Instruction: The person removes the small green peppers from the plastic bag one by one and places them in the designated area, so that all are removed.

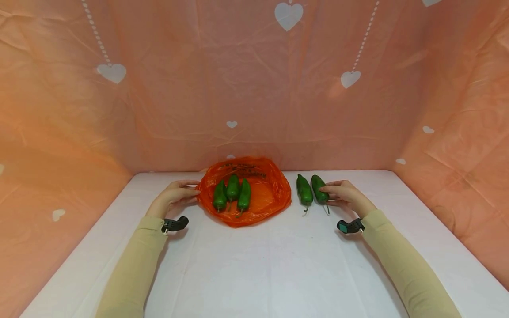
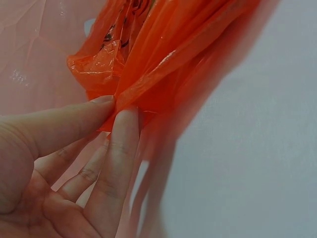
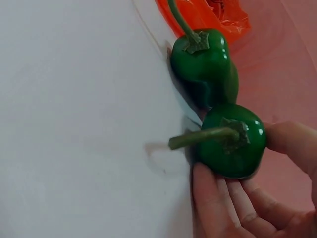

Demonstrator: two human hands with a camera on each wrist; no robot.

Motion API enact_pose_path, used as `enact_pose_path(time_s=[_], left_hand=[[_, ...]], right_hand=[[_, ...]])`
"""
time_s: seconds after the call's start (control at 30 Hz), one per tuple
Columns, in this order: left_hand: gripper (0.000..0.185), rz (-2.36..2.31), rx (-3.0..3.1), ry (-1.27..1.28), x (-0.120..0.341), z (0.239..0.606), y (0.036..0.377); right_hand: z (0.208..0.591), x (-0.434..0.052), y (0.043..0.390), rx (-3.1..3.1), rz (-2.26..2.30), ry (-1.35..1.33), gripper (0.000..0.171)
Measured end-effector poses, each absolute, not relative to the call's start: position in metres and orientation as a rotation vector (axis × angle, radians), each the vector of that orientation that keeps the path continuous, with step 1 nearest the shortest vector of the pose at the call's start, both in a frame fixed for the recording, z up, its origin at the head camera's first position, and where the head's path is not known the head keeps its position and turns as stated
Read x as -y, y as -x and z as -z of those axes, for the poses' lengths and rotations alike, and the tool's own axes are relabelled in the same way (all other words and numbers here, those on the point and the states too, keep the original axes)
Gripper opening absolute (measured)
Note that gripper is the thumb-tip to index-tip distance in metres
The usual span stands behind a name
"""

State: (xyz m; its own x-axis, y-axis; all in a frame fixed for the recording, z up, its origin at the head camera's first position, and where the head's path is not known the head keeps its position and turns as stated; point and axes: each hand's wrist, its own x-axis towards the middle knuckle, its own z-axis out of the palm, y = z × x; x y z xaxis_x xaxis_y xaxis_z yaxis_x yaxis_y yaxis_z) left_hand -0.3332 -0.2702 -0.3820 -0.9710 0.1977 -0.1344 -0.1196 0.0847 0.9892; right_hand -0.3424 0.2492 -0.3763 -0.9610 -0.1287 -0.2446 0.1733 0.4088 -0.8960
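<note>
1. Both forearms in beige sleeves reach forward across the white table (image 1: 254, 274), each wrist carrying a small camera.
2. The left hand (image 1: 172, 198) lies low, thumb and forefinger pinching the edge of the orange bag (image 1: 266, 194), which holds three green peppers (image 1: 232, 194).
3. The right hand (image 1: 346, 194) curls thumb and fingers around the right pepper (image 1: 319, 189); the loose pepper (image 1: 304, 191) lies just beside it, between it and the bag.

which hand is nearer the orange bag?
Left. The left hand pinches the orange bag at its left edge. The right hand is off to the bag's right, holding the outer green pepper on the table.
</note>
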Motion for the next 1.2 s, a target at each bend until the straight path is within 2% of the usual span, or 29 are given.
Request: enact_pose_path(time_s=[0.83, 1.2], left_hand=[[0.05, -1.946, -2.143, -0.114, 0.2709, 0.3823, 0.3337], [0.052, -1.888, -2.224, -0.063, 0.2703, 0.3807, 0.3305]], right_hand=[[0.376, -0.2459, 0.3397, -2.424, 1.534, -0.054, 0.062], [0.3755, -0.2454, 0.3377, -2.32, 1.66, -0.013, 0.053]])
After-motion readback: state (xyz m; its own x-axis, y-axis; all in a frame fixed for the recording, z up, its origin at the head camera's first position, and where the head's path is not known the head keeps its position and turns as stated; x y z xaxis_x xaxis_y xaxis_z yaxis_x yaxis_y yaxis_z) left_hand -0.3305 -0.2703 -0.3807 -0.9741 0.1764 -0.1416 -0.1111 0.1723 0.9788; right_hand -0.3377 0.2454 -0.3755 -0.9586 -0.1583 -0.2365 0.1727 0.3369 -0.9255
